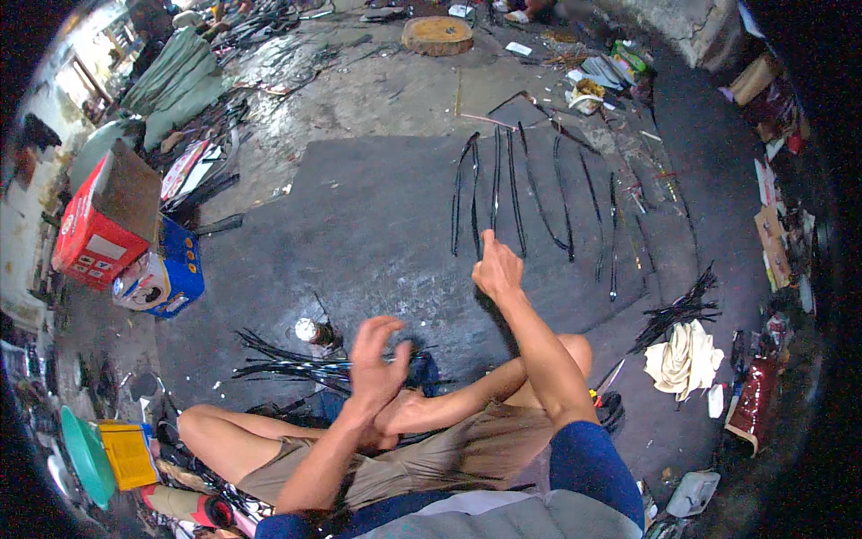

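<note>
My right hand (pixel 498 268) reaches forward over the dark sheet, with its fingers closed at the near end of a thin black strip (pixel 496 175). Beside that strip, several more black strips (pixel 514 193) lie spread out, running away from me. Nearer my body hovers my left hand (pixel 374 366), thumb and fingers apart, with nothing visible in it. Below and to its left is a bundle of black strips (pixel 285 364), partly hidden by my leg and hand. A small white-topped can (pixel 310 331) with a thin stick stands behind the bundle.
At left stand a red box (pixel 103 220) and a blue box (pixel 180 269). A second strip bundle (pixel 678 310) and a cream cloth (pixel 684 361) lie at right. A round wooden block (pixel 437 36) sits at the far side. My crossed legs (pixel 440 413) occupy the near middle.
</note>
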`<state>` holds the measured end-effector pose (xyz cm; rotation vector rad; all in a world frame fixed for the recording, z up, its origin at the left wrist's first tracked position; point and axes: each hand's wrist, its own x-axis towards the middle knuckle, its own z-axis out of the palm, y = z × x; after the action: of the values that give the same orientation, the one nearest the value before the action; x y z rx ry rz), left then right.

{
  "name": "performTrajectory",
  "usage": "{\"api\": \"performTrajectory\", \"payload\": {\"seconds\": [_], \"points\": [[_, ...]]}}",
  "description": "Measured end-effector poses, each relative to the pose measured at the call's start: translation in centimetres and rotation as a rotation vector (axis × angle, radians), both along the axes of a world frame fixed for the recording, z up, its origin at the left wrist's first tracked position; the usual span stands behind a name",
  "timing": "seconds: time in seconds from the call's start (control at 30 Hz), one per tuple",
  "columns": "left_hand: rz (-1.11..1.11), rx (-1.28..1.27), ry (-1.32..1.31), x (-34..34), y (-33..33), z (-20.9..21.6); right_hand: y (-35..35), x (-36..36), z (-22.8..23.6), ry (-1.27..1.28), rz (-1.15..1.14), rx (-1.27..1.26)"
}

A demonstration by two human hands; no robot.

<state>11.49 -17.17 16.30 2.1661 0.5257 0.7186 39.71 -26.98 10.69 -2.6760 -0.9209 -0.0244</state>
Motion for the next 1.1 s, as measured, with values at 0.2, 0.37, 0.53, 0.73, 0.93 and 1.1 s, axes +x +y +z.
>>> {"api": "performTrajectory", "payload": {"seconds": [0.2, 0.37, 0.53, 0.73, 0.93, 1.1], "points": [[-0.238, -0.048, -0.172, 6.9, -6.4, 1.8, -7.3, -9.2, 12.5, 0.047, 0.296, 0.174], [-0.203, -0.273, -0.187, 4.4, -7.0, 2.4, -9.0, -13.9, 13.1, 0.493, 0.199, 0.638], [0.025, -0.913, -0.328, 0.5, -5.7, 4.0, -6.6, -16.0, 11.0, 0.93, 0.423, 0.867], [0.228, -1.085, -0.377, -3.6, -2.2, 4.0, -1.2, -19.7, 13.9, 0.522, 0.518, 0.615], [0.306, -1.052, -0.396, -5.3, -1.1, 4.2, 0.0, -21.0, 14.2, 0.379, 0.665, 0.569], [0.282, -1.148, -0.411, -5.7, -1.3, 4.3, -0.2, -21.5, 13.7, 0.346, 0.659, 0.598]]}}
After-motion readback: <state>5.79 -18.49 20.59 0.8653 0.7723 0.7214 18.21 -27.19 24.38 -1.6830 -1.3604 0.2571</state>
